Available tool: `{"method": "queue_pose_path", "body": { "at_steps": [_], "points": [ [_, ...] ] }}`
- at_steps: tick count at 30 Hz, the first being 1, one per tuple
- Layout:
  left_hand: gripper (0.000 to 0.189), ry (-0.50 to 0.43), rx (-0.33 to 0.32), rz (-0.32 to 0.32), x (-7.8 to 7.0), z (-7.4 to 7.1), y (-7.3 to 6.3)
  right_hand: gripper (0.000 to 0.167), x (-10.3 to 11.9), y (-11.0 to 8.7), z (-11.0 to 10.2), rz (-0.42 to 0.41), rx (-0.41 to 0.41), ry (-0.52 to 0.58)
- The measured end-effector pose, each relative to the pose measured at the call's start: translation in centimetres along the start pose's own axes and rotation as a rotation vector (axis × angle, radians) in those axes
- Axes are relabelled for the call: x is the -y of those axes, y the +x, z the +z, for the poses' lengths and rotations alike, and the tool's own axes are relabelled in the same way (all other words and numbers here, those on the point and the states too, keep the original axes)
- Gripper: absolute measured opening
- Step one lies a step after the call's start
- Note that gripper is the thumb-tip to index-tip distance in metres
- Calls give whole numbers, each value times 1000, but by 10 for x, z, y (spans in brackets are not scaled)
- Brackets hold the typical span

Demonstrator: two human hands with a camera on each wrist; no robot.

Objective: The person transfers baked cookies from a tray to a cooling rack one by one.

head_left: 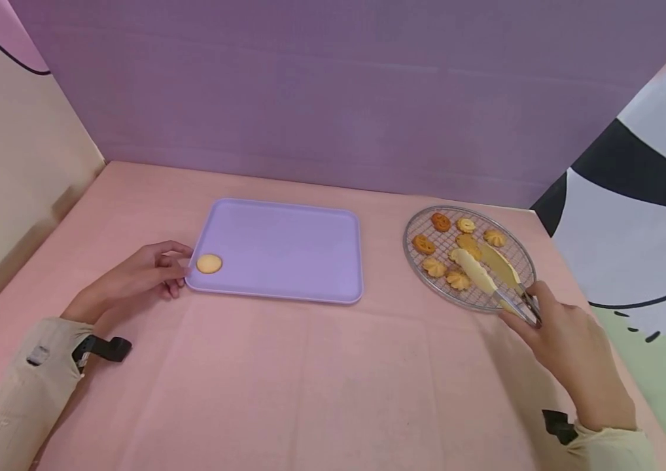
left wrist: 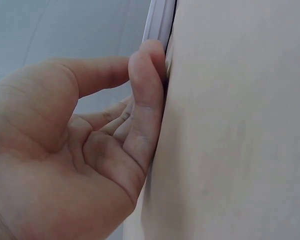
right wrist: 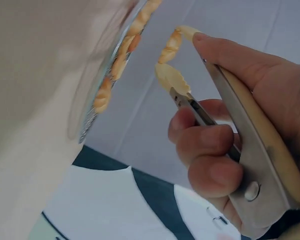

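Note:
My right hand [head_left: 574,353] grips metal tongs [head_left: 524,307] with cream-coloured tips. In the right wrist view a golden cookie [right wrist: 170,47] stands between the tong tips, raised off the other cookies. Below the tongs lies a round wire rack [head_left: 408,252] bearing several cookies, some piped like flowers, others darker and pretzel-like. At the left, my left hand [head_left: 141,271] holds the near-left corner of a lilac tray [head_left: 286,252], thumb and fingers at its rim. One smooth round cookie [head_left: 209,263] lies in that corner of the tray.
A pink cloth [head_left: 321,386] covers the table, with bare cloth between tray and rack and in front of both. A purple backdrop [head_left: 333,98] rises behind. A patterned panel [head_left: 645,222] stands at the right, a pale one [head_left: 9,157] at the left.

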State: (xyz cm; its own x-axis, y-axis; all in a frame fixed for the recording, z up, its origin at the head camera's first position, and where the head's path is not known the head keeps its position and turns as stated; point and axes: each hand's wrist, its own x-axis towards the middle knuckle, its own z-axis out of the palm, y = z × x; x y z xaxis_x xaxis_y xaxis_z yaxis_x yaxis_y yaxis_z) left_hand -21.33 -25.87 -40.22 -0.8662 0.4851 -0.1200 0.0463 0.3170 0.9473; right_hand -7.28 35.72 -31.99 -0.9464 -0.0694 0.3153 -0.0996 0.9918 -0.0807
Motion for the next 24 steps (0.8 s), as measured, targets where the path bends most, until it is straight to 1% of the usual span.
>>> {"method": "queue_pose_path", "body": {
  "at_steps": [6, 11, 14, 18, 24],
  "points": [
    [44, -9, -13, -27, -2, 1, 0, 52, -15, -5, 3, 64, 94, -6],
    [43, -15, -10, -22, -2, 1, 0, 56, -20, -6, 2, 122, 205, 6],
    [43, -5, -11, -16, -3, 0, 0, 58, -23, -6, 1, 146, 253, 6],
    [44, 3, -14, -17, -4, 0, -1, 60, -25, -7, 1, 171, 291, 5],
    [44, -12, -14, -31, -4, 0, -1, 63, -26, -7, 0, 203, 336, 13]
  ]
}}
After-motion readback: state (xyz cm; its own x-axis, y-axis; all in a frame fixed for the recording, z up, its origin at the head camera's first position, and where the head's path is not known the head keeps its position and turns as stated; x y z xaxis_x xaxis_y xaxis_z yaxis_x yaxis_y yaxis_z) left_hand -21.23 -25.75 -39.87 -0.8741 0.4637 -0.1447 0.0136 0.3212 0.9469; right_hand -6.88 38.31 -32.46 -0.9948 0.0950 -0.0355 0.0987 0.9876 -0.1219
